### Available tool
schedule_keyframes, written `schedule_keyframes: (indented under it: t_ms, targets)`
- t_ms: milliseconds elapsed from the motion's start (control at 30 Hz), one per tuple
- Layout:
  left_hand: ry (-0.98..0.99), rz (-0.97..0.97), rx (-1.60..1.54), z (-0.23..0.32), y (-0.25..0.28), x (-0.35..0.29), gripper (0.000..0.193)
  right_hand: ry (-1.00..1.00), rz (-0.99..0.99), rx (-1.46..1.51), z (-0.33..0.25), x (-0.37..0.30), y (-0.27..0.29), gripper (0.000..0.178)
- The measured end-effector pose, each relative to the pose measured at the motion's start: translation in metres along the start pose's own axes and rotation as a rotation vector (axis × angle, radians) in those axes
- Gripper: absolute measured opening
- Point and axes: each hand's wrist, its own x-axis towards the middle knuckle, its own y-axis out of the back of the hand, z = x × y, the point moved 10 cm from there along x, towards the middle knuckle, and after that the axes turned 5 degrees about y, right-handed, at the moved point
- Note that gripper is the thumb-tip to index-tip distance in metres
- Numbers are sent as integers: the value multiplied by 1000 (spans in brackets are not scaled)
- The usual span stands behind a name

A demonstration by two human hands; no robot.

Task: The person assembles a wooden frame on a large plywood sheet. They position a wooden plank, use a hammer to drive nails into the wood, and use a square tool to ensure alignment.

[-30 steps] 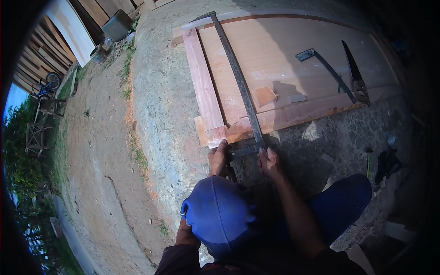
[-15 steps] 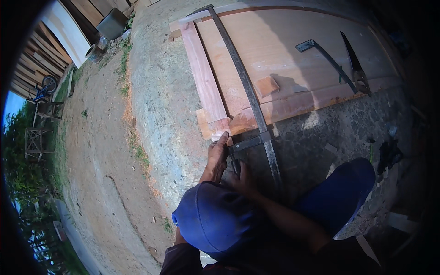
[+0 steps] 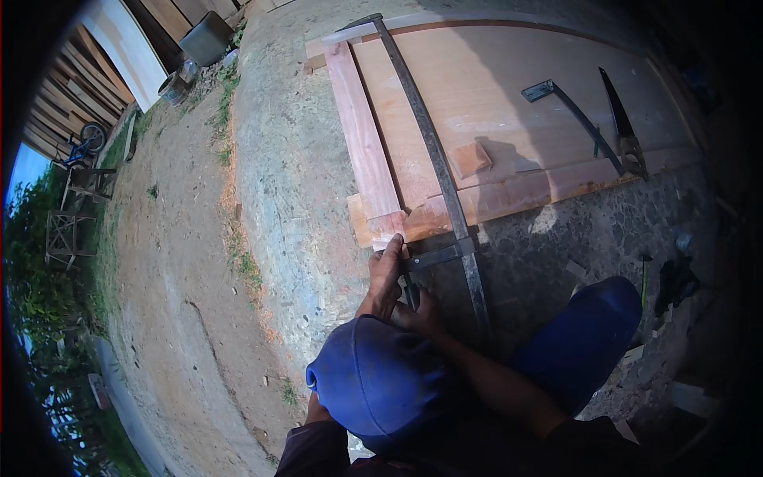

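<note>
- Wrapping the right hand [image 3: 418, 313] around the dark handle [image 3: 412, 296] of a long metal bar clamp [image 3: 429, 147], just below the centre of the frame.
- Resting the left hand [image 3: 385, 272] close beside that handle, thumb against the lower end of a pinkish wooden strip [image 3: 362, 127]; cannot tell the full grip, with most fingers hidden.
- Spanning the wooden panel [image 3: 493, 71] with the clamp from upper to lower edge, near the panel's left end, at the upper centre of the frame.
- Showing on the panel, right of the clamp, a small wooden block [image 3: 470, 160], then farther right a bent metal tool [image 3: 584, 118] beside a handsaw [image 3: 617, 111].
- Bending blue-covered knees [image 3: 381, 381] at the lower centre and lower right.
- Showing a grey container [image 3: 204, 38] and a blue bicycle [image 3: 79, 149] at the upper left.
</note>
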Motion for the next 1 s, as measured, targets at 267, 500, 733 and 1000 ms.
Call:
schedule_keyframes:
  t_ms: [267,500,733,1000]
  targets:
    - [-7,-27,-9,10,-7,-9,44,52,-33,14,8,10,-6,50]
    - [-40,-40,-66,3,-5,-1,43,-159,-260,467,50,20,-22,33]
    - [-17,-38,-13,-3,6,11,45,-98,-294,470,19,25,-24,24]
    - [38,-74,-27,7,-8,-8,42,269,122,44,3,15,6,28]
